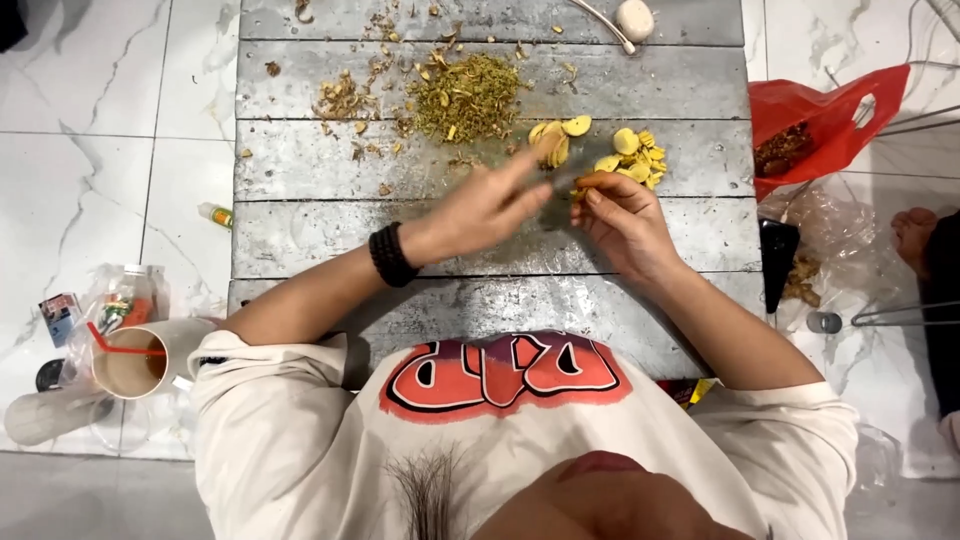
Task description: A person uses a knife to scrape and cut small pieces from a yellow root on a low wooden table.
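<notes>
1. I am pinching a small yellow-orange ginger piece [597, 183] in my right hand [625, 222], thumb and forefinger closed narrowly on it just above the middle of the grey plank counter [300, 235].
2. My left hand [487, 208] is reaching across from nine o'clock, its fingers [528, 198] stretched long towards that piece; a blurred greyish thing, maybe a blade [570, 172], is showing at their tips, and I cannot tell whether the hand is gripping it or lying loose.
3. A black beaded wristband [389, 255] is sitting on my left wrist.
4. Just past my hands, towards twelve and one o'clock, cut yellow slices [628, 152] are lying in a loose heap on the counter.
5. Farther out at eleven o'clock a mound of greenish-brown peelings [466, 97] is spreading, with smaller scraps [342, 99] scattered beside it.
6. At the far edge, at twelve o'clock, a pale round object [634, 19] is resting.
7. At three o'clock, off the counter on the marble floor [90, 170], a red plastic bag [826, 120] is lying open.
8. At eight o'clock a cup with a red straw [135, 358] is standing on the floor beside clear wrappers.
</notes>
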